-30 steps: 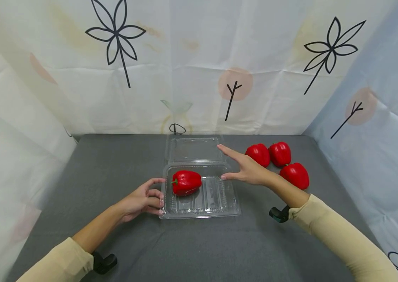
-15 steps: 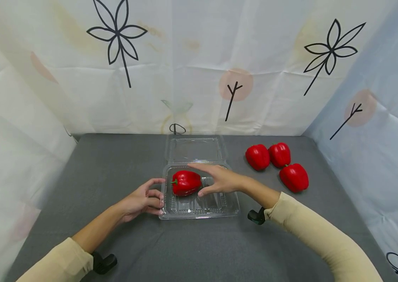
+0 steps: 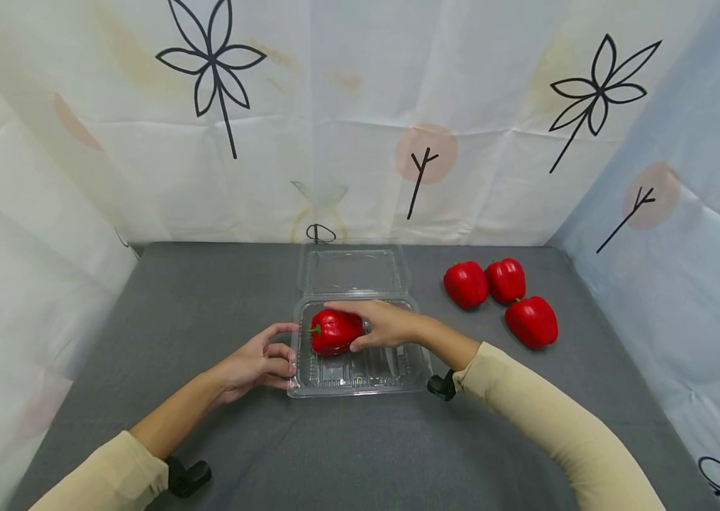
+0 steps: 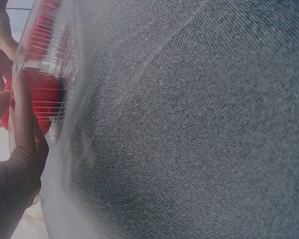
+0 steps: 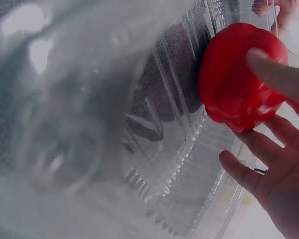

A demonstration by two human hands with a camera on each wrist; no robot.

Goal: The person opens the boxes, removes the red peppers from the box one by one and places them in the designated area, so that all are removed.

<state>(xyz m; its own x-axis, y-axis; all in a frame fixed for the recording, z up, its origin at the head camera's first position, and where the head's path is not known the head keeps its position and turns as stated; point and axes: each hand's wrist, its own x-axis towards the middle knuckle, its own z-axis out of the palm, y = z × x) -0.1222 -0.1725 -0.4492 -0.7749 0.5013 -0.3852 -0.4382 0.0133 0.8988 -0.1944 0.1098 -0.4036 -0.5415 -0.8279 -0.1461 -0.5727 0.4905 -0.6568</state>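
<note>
A clear plastic clamshell container (image 3: 360, 389) lies on the table with its lid (image 3: 355, 271) folded back. Inside its tray, on the left, a red bell pepper (image 3: 333, 332) rests on its side, green stem to the left. My right hand (image 3: 385, 323) holds this pepper from its right end; in the right wrist view the thumb (image 5: 276, 74) lies across it and fingers sit against its other side. At the container's left edge, my left hand (image 3: 257, 362) grips the rim, with thumb and fingers on either side of the wall in the left wrist view.
Three more red bell peppers stand in a group at the back right: a left one (image 3: 465, 284), a rear one (image 3: 506, 279) and a front one (image 3: 532, 321). A grey cloth (image 3: 360, 454) covers the table. Printed fabric walls (image 3: 360, 142) enclose it.
My right hand has moved left from above the container's right edge to the pepper in the tray and taken hold of it. The left hand and container have stayed in place.
</note>
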